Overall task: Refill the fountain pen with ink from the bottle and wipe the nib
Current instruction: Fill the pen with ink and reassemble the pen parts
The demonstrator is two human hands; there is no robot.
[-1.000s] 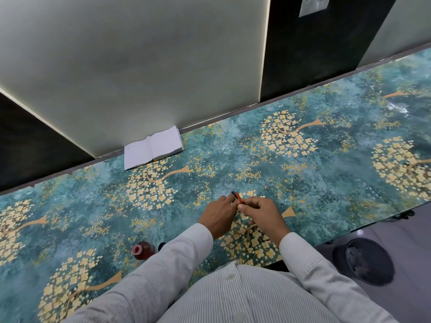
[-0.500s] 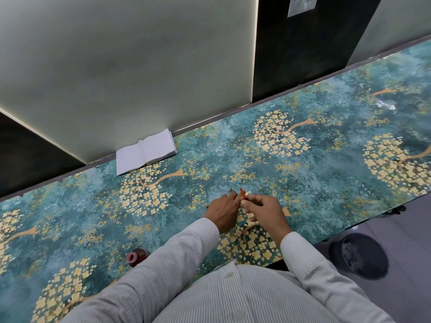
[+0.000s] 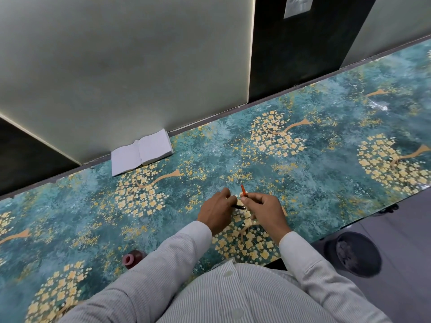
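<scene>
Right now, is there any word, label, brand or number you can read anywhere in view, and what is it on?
None can be read.
Open notebook by the wall: pages look blank from here.
Ink bottle: no label shows.
Pen parts in the left hand and right hand: too small to show any marking.
Pale plate on the dark wall panel: raised shapes, too blurred to read.

Grey-white pinstriped shirt, buttoned front, long cuffed sleeves.

Honestly can't read any text here. The open notebook at the far left shows blank-looking pages, and the pale wall plate far up top is too blurry for any marking.
</scene>
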